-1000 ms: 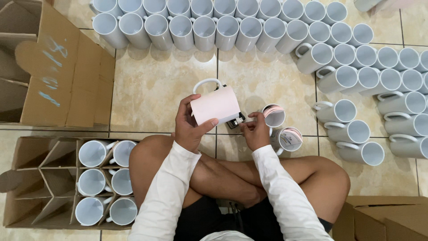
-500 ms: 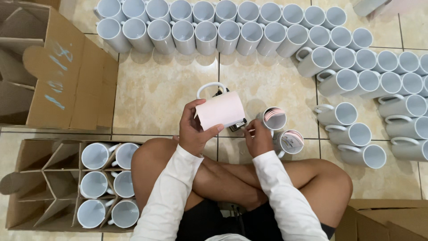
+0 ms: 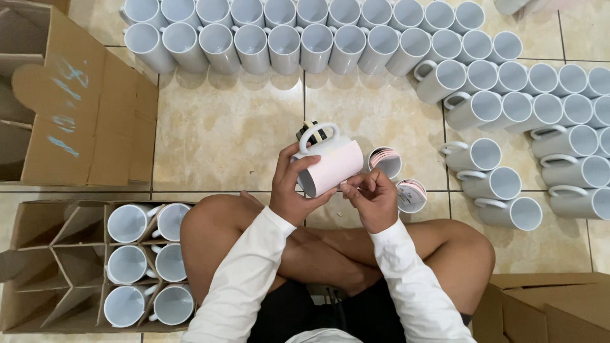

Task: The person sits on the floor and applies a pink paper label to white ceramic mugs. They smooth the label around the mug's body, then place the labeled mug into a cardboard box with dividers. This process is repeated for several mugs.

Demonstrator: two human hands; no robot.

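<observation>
My left hand (image 3: 293, 190) is closed around a white mug wrapped in a pale pink sheet (image 3: 330, 165), holding it tipped on its side above my crossed legs, handle up and mouth toward me. My right hand (image 3: 370, 198) is pinched at the sheet's lower edge near the mug's rim; I cannot tell whether anything small sits between the fingertips.

Just right of the mug, two mugs with rolled pink sheets inside (image 3: 399, 180) stand on the tile, which I judge to be the stock of wraps. A small dark roll of tape (image 3: 312, 131) peeks out behind the handle.

As for progress, I judge it early: the long rows of plain white mugs (image 3: 298, 35) ahead and the cluster at my right (image 3: 521, 136) show no wraps at all. A divided cardboard box (image 3: 60, 267) at my left knee holds six more mugs, with its other cells bare.

Room is tight on the right, where mugs lie close to my knee. The bare tile floor (image 3: 222, 136) between me and the front rows is the widest free patch. A folded carton (image 3: 76, 114) hems the left, and another carton's edge (image 3: 546, 305) sits by my right thigh.
</observation>
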